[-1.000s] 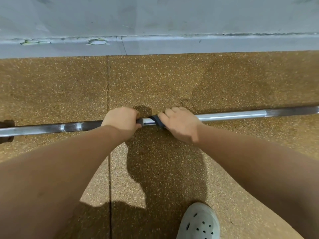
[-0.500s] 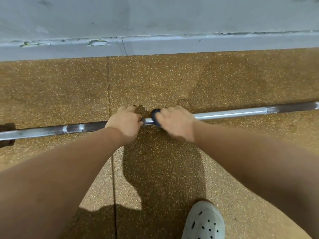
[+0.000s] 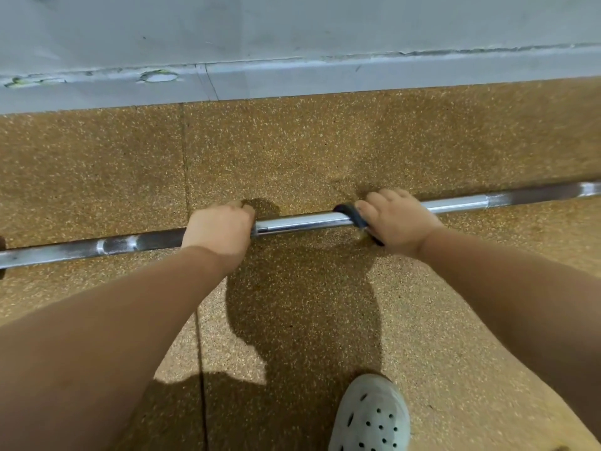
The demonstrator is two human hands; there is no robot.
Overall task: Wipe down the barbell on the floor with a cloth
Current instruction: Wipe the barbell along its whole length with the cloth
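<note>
Barbell (image 3: 299, 221): lying on floor (image 3: 325, 151), under both hands. Left hand (image 3: 218, 230) clamped on bare shaft; right hand (image 3: 395, 219) clamped around dark cloth (image 3: 353, 213) on shaft, hands apart.

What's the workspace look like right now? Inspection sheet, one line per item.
Surface: speckled brown rubber floor, seam between tiles at left, shadows in the middle.
Job's things: barbell lies on the floor, running left to right; dark cloth wrapped over the bar.
Clutter: nothing seen.
Grippers: left hand closed around the bar; right hand closed on the cloth over the bar, apart from the left, bare bar between them.
Cables: nothing seen.
Surroundings: grey wall with chipped baseboard beyond the bar; pale perforated clog near bottom edge.
</note>
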